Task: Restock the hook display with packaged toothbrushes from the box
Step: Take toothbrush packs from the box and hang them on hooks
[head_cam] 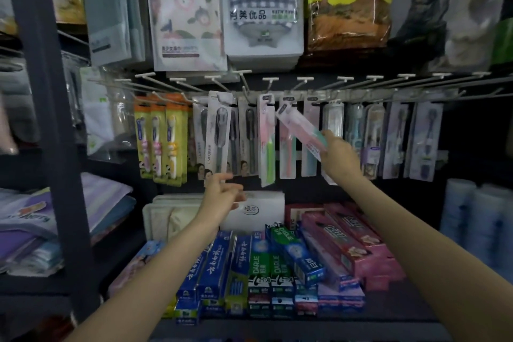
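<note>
My right hand grips the lower end of a pink and teal toothbrush pack. The pack is tilted, its top near the hooks of the display rail. My left hand hovers below the grey toothbrush packs, fingers relaxed, holding nothing. More toothbrush packs hang in a row: yellow ones at the left, pink and green ones in the middle, pale purple ones at the right. The box is not in view.
Toothpaste boxes lie stacked on the shelf below. A white box stands behind them. Bagged towels hang above the hooks. A dark upright post stands at the left, with folded cloth beyond it.
</note>
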`<state>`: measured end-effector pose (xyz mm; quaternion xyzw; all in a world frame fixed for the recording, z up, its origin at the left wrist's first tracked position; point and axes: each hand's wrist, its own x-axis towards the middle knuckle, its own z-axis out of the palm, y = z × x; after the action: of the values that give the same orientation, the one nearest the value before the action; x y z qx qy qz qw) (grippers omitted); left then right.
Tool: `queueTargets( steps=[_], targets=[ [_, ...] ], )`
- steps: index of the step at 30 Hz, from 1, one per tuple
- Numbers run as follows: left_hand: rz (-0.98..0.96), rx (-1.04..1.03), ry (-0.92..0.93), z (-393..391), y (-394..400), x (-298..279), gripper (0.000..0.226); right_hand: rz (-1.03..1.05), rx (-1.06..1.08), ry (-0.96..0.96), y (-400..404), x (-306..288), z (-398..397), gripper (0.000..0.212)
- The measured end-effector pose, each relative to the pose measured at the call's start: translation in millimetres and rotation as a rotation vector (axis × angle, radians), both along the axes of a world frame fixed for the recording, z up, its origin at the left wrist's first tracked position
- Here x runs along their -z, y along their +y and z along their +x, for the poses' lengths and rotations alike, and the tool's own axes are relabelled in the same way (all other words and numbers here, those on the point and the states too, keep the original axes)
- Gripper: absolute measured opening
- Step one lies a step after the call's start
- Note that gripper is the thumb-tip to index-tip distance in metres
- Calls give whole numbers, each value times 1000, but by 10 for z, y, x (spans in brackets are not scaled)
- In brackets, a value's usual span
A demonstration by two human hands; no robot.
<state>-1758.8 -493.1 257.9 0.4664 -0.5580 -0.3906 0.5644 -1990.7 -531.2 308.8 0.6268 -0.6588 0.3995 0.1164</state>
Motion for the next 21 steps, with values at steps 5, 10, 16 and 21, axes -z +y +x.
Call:
queueTargets(
  steps=[5,10,16,21],
  targets=[
    [-10,44,-58,-37,65,66,29,33,-111,-287,-5,-63,77,43],
    [-88,57,-125,-170,126,204,26,113,-175,-350,30,111,45,53],
    [-329,151,-355,-731,343,736,27,174,-87,-291,621,704,-747,44],
    [-248,396,-418,-1494,687,1525,29,386,9,-274,1563,1522,-1675,27]
  ],
)
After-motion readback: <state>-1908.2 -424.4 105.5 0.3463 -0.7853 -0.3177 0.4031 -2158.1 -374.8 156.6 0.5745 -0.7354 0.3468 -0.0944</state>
